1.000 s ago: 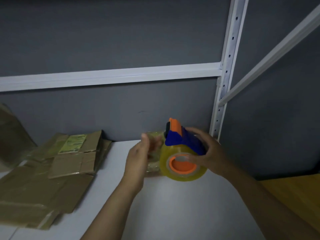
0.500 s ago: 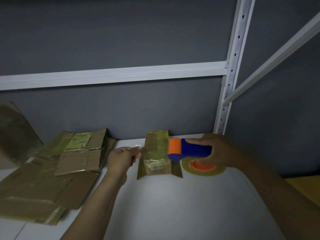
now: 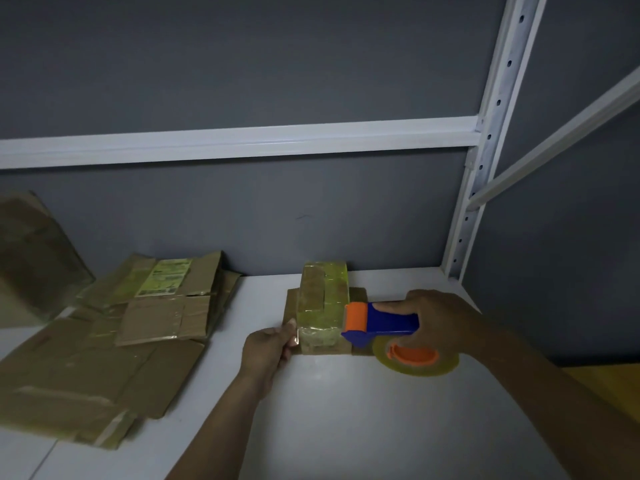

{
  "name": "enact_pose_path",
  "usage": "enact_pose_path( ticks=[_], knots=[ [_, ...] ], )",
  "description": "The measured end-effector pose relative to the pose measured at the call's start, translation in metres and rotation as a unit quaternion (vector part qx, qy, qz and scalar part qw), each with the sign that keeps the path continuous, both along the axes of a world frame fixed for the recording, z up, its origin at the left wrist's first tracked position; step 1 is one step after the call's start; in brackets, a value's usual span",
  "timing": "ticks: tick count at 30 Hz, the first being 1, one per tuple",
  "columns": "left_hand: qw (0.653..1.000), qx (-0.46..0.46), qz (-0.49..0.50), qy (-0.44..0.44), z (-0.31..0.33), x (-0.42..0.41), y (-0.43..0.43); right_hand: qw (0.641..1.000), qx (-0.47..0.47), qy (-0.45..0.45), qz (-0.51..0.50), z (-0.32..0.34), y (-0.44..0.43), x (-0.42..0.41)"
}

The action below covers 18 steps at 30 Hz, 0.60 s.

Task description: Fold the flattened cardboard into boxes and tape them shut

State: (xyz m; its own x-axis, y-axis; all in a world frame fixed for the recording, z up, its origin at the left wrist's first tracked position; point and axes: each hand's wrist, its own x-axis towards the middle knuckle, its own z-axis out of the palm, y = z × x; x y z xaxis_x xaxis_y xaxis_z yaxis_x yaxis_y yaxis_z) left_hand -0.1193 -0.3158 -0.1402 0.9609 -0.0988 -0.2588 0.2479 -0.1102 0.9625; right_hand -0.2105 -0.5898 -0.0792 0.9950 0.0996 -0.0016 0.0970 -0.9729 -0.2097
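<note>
- The small brown cardboard box (image 3: 323,296), wrapped in glossy yellowish clear tape, stands on the white tabletop (image 3: 346,427) near the grey back wall. It lies straight ahead and between the two hands.
- Its long axis runs away from the person toward the wall, with the short near face toward the camera. Brown flaps lie splayed flat at its base on either side.
- The left hand (image 3: 266,348) is at the box's near-left corner, thumb and fingers pinching what looks like the loose end of the tape against it.
- The right hand (image 3: 438,317) wraps around the blue tape dispenser with the orange roller head (image 3: 384,322). That head touches the box's right side, and the clear tape roll on its orange hub (image 3: 415,358) hangs just beside the table.
- Both hands are about equally close to the box. Any pull of tape would likely run sideways across the near face, at right angles to the long axis.
- A pile of flattened brown cardboard sheets (image 3: 104,358) waits well apart on the left.
</note>
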Motion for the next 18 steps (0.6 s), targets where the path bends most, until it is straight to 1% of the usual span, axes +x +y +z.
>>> enact_pose_path(
  ticks=[1, 2, 3, 5, 6, 7, 8, 9, 10, 11, 12, 13, 14, 15, 16, 18],
  knots=[
    [1.0, 0.02, -0.012, -0.021, -0.001, 0.003, 0.001, 1.0, 0.001, -0.002, 0.0, 0.0, 0.0, 0.0],
    [0.997, 0.061, -0.022, -0.043, -0.003, 0.008, 0.001, 1.0, 0.004, -0.003, -0.003, 0.0, 0.0, 0.001],
    [0.99, 0.125, -0.036, -0.062, -0.005, 0.013, 0.002, 1.0, 0.008, -0.002, -0.009, 0.0, 0.0, 0.002],
    [0.956, 0.273, -0.055, -0.089, -0.01, 0.016, 0.006, 1.0, 0.011, -0.002, -0.013, 0.001, 0.002, 0.004],
    [0.945, 0.3, -0.045, -0.121, -0.01, 0.012, 0.006, 1.0, 0.012, -0.001, -0.012, 0.0, 0.002, 0.004],
    [0.944, 0.277, -0.037, -0.177, -0.008, 0.007, 0.006, 1.0, 0.014, -0.003, -0.012, 0.0, 0.003, 0.004],
    [0.945, 0.212, -0.041, -0.246, -0.005, 0.001, 0.003, 1.0, 0.012, -0.008, -0.011, 0.0, 0.003, 0.004],
    [0.938, 0.148, -0.076, -0.304, -0.001, -0.005, -0.001, 1.0, 0.008, -0.012, -0.01, 0.0, 0.004, 0.004],
    [0.926, 0.116, -0.145, -0.33, 0.001, -0.007, -0.005, 1.0, 0.004, -0.014, -0.007, 0.001, 0.006, 0.005],
    [0.899, 0.155, -0.218, -0.346, -0.002, -0.006, -0.01, 1.0, 0.003, -0.016, -0.005, 0.001, 0.009, 0.007],
    [0.849, 0.258, -0.269, -0.373, -0.01, 0.001, -0.012, 1.0, 0.004, -0.018, -0.002, 0.001, 0.011, 0.008],
    [0.778, 0.38, -0.27, -0.422, -0.017, 0.009, -0.012, 1.0, 0.003, -0.021, 0.0, 0.001, 0.014, 0.01],
    [0.716, 0.445, -0.252, -0.476, -0.023, 0.018, -0.01, 1.0, -0.002, -0.026, 0.003, 0.001, 0.016, 0.012],
    [0.678, 0.469, -0.246, -0.509, -0.027, 0.023, -0.008, 0.999, -0.01, -0.031, 0.007, 0.0, 0.017, 0.013],
    [0.663, 0.468, -0.251, -0.527, -0.03, 0.025, -0.007, 0.999, -0.018, -0.034, 0.012, -0.002, 0.018, 0.014],
    [0.664, 0.436, -0.254, -0.552, -0.034, 0.026, -0.007, 0.998, -0.036, -0.041, 0.015, -0.002, 0.017, 0.013]
  ],
)
